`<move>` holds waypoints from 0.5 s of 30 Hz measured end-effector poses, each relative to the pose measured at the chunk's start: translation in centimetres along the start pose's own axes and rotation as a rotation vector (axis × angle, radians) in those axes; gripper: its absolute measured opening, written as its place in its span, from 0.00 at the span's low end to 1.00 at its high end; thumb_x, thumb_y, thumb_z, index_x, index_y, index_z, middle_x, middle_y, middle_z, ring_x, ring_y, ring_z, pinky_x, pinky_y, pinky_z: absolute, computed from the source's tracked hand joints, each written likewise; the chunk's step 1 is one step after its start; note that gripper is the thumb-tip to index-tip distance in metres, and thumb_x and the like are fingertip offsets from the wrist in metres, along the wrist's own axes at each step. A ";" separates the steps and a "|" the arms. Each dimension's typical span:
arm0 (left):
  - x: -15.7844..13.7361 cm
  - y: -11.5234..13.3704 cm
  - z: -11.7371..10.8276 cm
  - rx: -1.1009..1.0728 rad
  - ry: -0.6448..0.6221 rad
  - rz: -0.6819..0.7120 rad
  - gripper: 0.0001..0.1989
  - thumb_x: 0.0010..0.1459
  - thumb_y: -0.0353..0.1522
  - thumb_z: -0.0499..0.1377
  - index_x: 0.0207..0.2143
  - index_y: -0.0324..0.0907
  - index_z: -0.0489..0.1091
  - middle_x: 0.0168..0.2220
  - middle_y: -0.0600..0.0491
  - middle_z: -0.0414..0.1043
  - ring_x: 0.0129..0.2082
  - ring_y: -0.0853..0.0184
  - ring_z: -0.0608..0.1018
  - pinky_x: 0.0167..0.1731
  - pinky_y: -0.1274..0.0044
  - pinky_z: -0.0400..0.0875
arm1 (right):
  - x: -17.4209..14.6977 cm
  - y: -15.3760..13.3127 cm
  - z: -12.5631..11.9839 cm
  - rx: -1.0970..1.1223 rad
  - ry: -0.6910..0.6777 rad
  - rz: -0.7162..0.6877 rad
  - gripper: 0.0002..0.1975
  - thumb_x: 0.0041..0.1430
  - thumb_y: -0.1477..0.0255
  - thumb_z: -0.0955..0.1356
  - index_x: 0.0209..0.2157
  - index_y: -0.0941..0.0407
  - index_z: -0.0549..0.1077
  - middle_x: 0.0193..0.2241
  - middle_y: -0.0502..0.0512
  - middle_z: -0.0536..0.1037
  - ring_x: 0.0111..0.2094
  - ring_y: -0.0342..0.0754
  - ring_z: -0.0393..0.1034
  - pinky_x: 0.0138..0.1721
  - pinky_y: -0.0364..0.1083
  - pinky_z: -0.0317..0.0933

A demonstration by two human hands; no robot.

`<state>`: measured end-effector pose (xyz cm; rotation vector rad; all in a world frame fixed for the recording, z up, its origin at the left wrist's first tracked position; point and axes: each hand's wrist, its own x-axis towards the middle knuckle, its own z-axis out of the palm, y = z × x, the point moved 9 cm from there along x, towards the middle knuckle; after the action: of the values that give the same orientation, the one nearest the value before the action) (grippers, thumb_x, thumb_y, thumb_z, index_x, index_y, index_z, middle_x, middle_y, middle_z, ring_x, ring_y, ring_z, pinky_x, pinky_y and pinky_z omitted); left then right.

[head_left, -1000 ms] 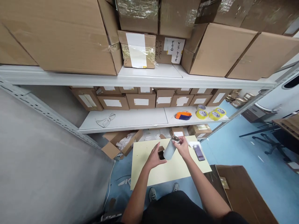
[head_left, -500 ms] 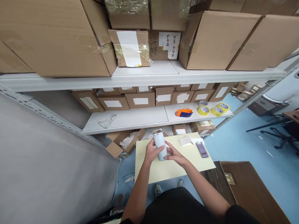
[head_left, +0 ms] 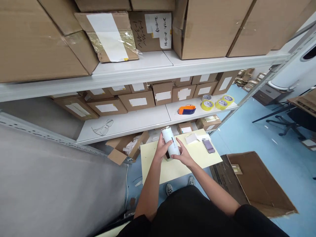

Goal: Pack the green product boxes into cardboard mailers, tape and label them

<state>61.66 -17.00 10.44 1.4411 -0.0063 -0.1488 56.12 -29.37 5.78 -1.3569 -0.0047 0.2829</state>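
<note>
A pale blue, smooth-looking cylindrical tumbler [head_left: 170, 136] tilts over a cream rectangular tabletop [head_left: 197, 161]; it could slip or topple if either grip loosens. The left hand [head_left: 161, 149] grips its left side, thumb across the front; the right hand's [head_left: 185, 156] fingers cup its lower right. Both forearms reach forward.

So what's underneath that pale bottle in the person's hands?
Beneath the bottle, beside the left hand, a dark object shows against the yellowish tabletop. Bottle and hand hide the rest, so I can't tell what it is.
</note>
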 end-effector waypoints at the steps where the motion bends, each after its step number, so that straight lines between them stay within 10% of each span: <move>1: -0.1 0.4 0.2 -0.016 -0.007 0.010 0.40 0.56 0.39 0.69 0.68 0.50 0.57 0.51 0.49 0.76 0.50 0.58 0.79 0.48 0.69 0.77 | -0.1 -0.2 -0.3 -0.006 0.023 -0.005 0.66 0.42 0.66 0.81 0.75 0.47 0.41 0.40 0.51 0.78 0.40 0.52 0.74 0.42 0.51 0.71; 15: -0.1 0.7 -0.4 -0.115 -0.034 -0.022 0.52 0.49 0.39 0.75 0.72 0.52 0.53 0.58 0.47 0.73 0.57 0.56 0.75 0.55 0.66 0.71 | -1.3 -1.2 0.1 -0.012 0.008 -0.037 0.68 0.41 0.67 0.82 0.75 0.44 0.40 0.49 0.55 0.76 0.44 0.52 0.73 0.47 0.53 0.69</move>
<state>61.64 -16.46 11.07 1.3241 -0.0096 -0.1888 55.04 -29.74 7.21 -1.3684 -0.0243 0.2470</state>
